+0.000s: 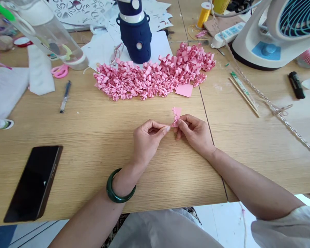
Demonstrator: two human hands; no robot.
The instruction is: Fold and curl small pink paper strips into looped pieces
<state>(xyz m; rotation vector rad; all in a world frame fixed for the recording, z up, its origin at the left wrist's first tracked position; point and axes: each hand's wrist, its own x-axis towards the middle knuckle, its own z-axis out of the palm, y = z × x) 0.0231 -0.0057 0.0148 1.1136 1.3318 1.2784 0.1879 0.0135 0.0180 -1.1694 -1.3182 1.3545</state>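
Note:
Between thumb and fingers, my right hand (193, 132) pinches a small piece of pink paper (178, 112) whose left edge is cut into curled strips. My left hand (150, 139), with a dark green bangle on its wrist, is closed in a pinch at the lower left corner of that paper, seemingly on one of its strips. Beyond both hands lies a long heap of pink curled paper fringes (144, 81). A flat pink paper square (184, 90) rests at the heap's front right edge.
A dark phone (33, 182) lies at left, with a pen (65, 97) and pink scissors (60, 71) farther back. Behind the heap stand a blue bottle (135, 38) and a clear bottle (55, 38). Wooden sticks (244, 96), a braided cord (286, 124) and a fan (268, 38) occupy the right.

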